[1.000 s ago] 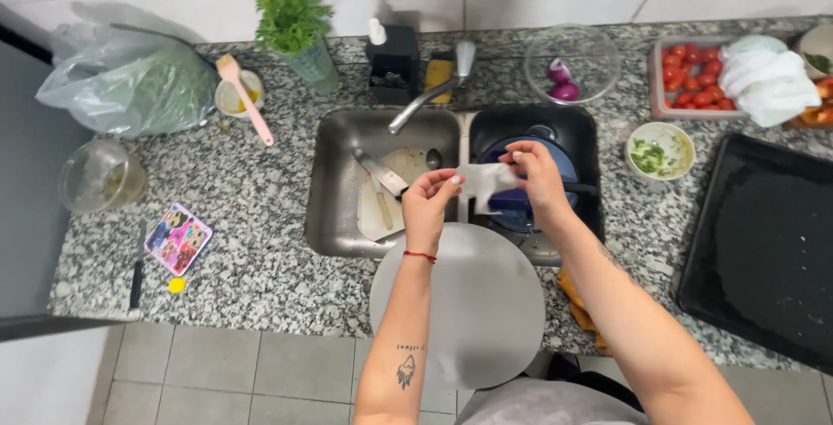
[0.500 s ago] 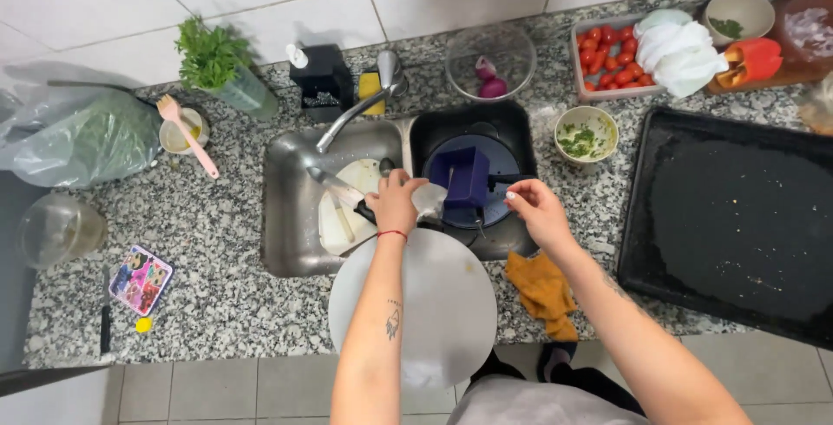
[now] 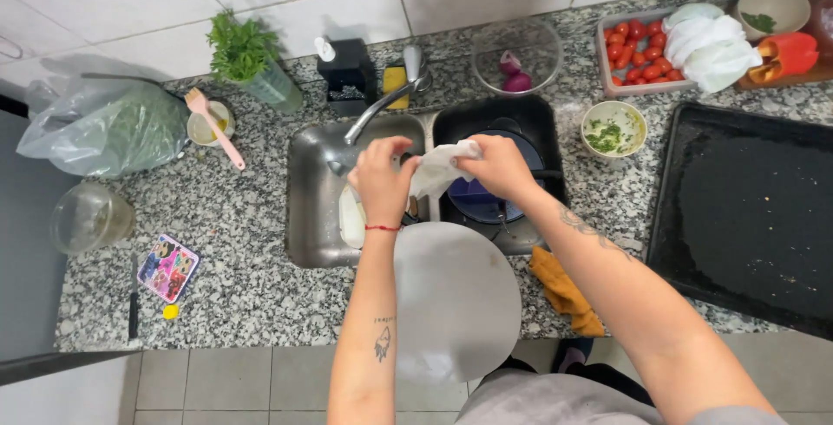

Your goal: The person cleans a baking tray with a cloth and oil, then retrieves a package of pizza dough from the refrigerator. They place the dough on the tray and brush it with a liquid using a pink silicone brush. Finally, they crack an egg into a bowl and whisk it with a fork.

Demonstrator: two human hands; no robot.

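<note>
A white cloth is stretched over the sink. Left hand and right hand both grip it, above a round grey tray.

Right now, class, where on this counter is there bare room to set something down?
Bare granite lies between the glass jar and the sink, above the coloured card. The black tray surface is bare too. Crowded: the back right around the tomato tray, and the sink under both hands.

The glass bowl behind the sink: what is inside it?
The glass bowl holds a purple onion piece; nothing else shows inside, and nothing covers it.
</note>
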